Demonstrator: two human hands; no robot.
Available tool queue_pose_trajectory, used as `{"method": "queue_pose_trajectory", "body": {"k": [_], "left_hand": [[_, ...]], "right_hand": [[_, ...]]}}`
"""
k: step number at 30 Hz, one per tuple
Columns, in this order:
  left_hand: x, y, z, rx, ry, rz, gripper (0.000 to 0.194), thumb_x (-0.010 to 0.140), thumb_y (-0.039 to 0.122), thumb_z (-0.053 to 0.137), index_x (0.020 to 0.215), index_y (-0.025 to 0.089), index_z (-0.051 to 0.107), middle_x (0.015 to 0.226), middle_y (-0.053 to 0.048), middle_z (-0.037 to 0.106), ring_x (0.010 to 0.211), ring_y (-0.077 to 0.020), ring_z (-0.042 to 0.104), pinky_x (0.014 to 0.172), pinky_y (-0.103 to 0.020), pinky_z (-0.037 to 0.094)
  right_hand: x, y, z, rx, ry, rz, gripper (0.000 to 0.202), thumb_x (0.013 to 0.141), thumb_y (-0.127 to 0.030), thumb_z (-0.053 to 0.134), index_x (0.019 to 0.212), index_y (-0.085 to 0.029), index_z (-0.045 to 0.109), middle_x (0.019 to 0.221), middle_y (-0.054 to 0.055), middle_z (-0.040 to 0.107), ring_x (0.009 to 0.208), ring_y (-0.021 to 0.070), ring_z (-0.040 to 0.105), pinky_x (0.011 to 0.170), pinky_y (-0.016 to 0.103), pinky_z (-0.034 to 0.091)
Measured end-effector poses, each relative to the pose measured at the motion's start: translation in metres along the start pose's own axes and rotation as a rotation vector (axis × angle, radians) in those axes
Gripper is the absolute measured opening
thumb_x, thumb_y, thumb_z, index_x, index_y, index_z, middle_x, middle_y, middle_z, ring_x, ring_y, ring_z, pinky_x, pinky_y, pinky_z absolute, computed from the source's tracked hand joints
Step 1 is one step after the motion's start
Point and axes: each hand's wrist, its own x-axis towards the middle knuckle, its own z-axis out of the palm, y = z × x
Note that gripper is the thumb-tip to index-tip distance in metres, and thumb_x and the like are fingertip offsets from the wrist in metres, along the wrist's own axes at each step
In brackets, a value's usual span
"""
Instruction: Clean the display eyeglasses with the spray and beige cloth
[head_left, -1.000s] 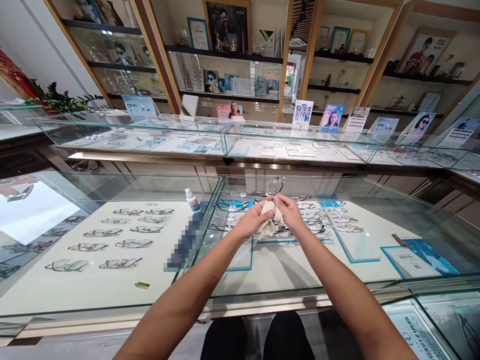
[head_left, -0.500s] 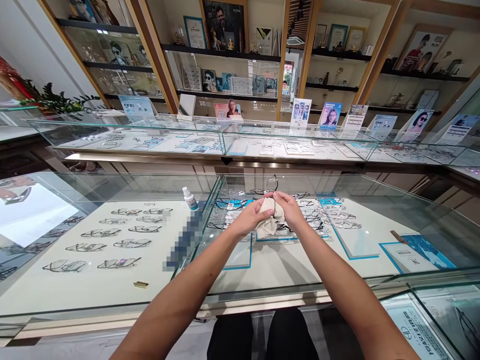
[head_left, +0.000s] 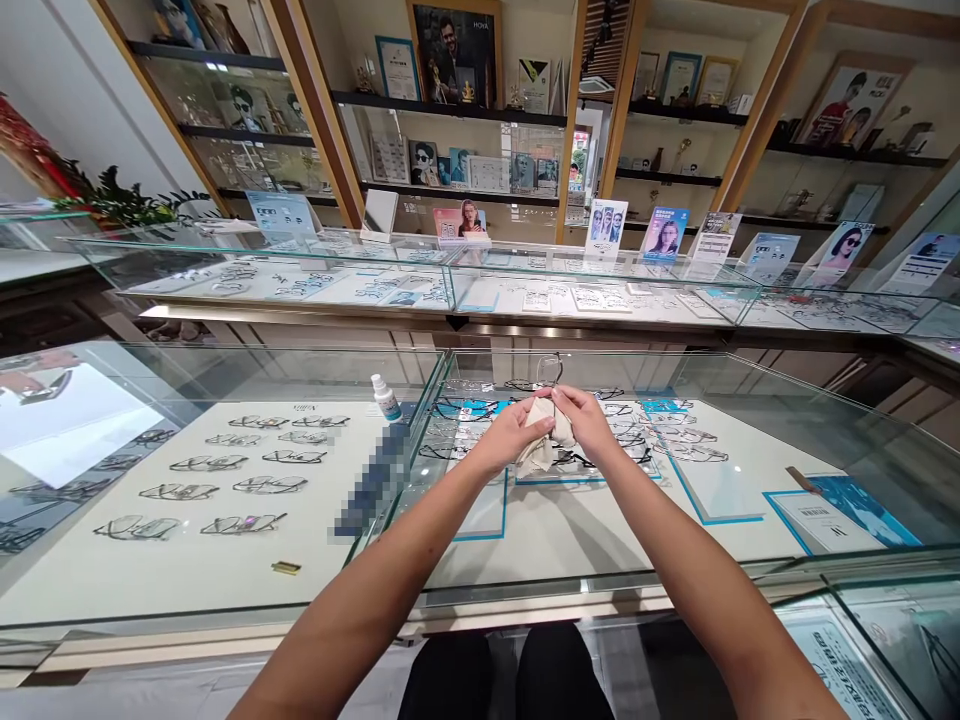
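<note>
Glass cases fill the shop, and 2 bare hands meet over the near case [head_left: 525,592] with a cloth.
Left hand [head_left: 504,440] is curled nearly shut, with its thumb pressing the pale cloth [head_left: 534,460]. Right hand [head_left: 590,422] is bent nearly shut too, pinching the cloth's right side. Clear glasses [head_left: 550,369] poke up just past the fingertips and seem to be held there, but the fingers hide the grip. More frames [head_left: 292,457] sit in rows to the left, and a white bottle [head_left: 386,402] is left of the hands. If the pinch gets loose, the glasses could drop onto the glass top. Pushing too hard could bend the thin frame, and grit in the cloth could scratch a lens.
</note>
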Motion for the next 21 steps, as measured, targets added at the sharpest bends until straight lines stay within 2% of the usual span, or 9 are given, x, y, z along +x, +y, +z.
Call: {"method": "queue_pose_trajectory", "body": {"k": [5, 14, 17, 21], "left_hand": [[0.0002, -0.0025, -0.0018, 0.002, -0.016, -0.002, 0.074, 0.077, 0.05, 0.088, 0.138, 0.015, 0.063, 0.103, -0.008, 0.076, 0.081, -0.0166, 0.065, 0.076, -0.026, 0.048], [0.0014, -0.0001, -0.0004, 0.001, -0.026, 0.013, 0.072, 0.076, 0.055, 0.087, 0.132, 0.014, 0.066, 0.103, -0.009, 0.075, 0.081, -0.0164, 0.065, 0.075, -0.025, 0.048], [0.0006, 0.0002, 0.0004, 0.001, -0.054, 0.002, 0.069, 0.079, 0.053, 0.085, 0.134, 0.015, 0.065, 0.104, -0.008, 0.075, 0.08, -0.0155, 0.064, 0.074, -0.025, 0.047], [0.0, -0.001, 0.0, -0.003, -0.076, -0.003, 0.075, 0.077, 0.047, 0.089, 0.139, 0.015, 0.062, 0.107, -0.009, 0.075, 0.081, -0.0162, 0.064, 0.073, -0.025, 0.046]], "right_hand": [[0.0, 0.0008, -0.0005, -0.003, -0.008, -0.01, 0.041, 0.087, -0.06, 0.071, 0.095, -0.022, 0.082, 0.098, 0.006, 0.076, 0.087, 0.0215, 0.065, 0.078, 0.032, 0.049], [-0.0012, 0.0002, -0.002, -0.014, 0.006, -0.012, 0.043, 0.086, -0.062, 0.072, 0.095, -0.021, 0.082, 0.094, 0.005, 0.077, 0.083, 0.0213, 0.065, 0.075, 0.032, 0.049], [-0.0017, 0.0008, -0.0042, -0.001, 0.005, -0.006, 0.042, 0.086, -0.061, 0.072, 0.096, -0.022, 0.082, 0.094, 0.005, 0.077, 0.081, 0.021, 0.065, 0.075, 0.032, 0.048], [-0.0015, 0.0015, -0.0062, 0.007, 0.005, 0.012, 0.042, 0.086, -0.062, 0.072, 0.096, -0.023, 0.082, 0.093, 0.005, 0.078, 0.081, 0.0215, 0.066, 0.075, 0.033, 0.049]]}}
